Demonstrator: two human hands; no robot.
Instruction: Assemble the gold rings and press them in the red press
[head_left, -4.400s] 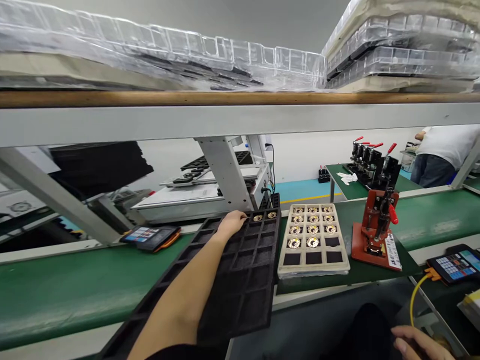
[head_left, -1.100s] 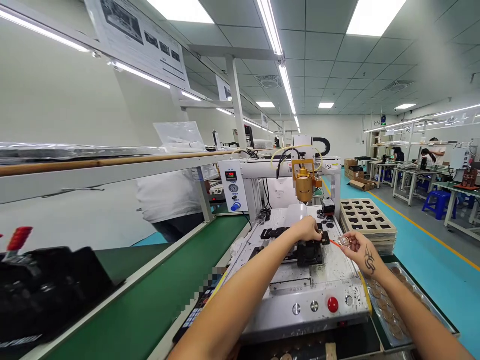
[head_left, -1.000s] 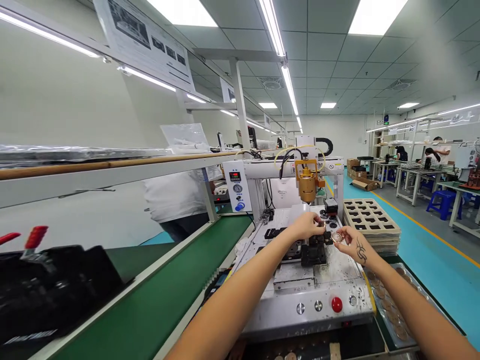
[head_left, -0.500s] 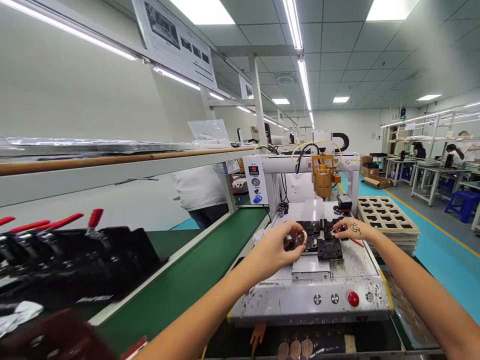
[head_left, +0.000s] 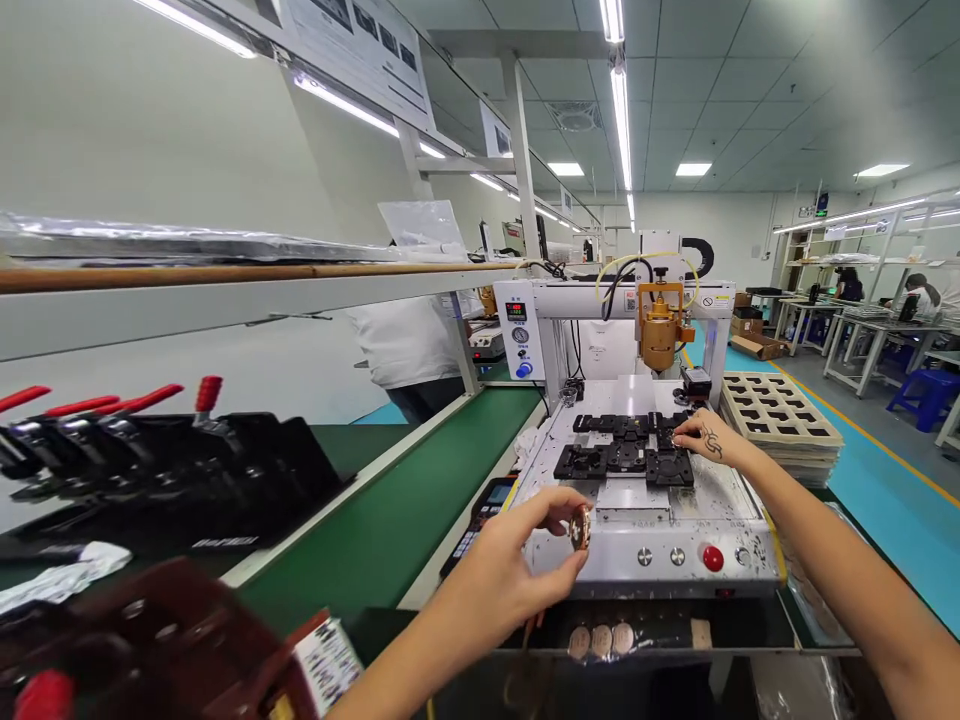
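Observation:
My left hand (head_left: 517, 560) is pinched on a small round gold-coloured part (head_left: 580, 527), held on edge in front of the machine's front panel. My right hand (head_left: 701, 437) reaches over the machine bed, its fingers curled down onto the far right black fixture (head_left: 670, 467); what its fingertips hold is hidden. Several black fixtures (head_left: 604, 458) lie in two rows on the white bed. A gold dispensing head (head_left: 660, 335) hangs above the rear of the bed.
A green conveyor belt (head_left: 390, 510) runs along the left. Black toggle clamps with red handles (head_left: 150, 460) stand at the left, and a red press (head_left: 150, 650) sits at the bottom left. Stacked beige foam trays (head_left: 780, 425) lie right of the machine. A red button (head_left: 712, 558) is on the panel. People work in the background.
My left hand has drawn back from the fixtures toward me with the round part pinched in it. My right hand stays on the right fixtures. The view has swung left and down.

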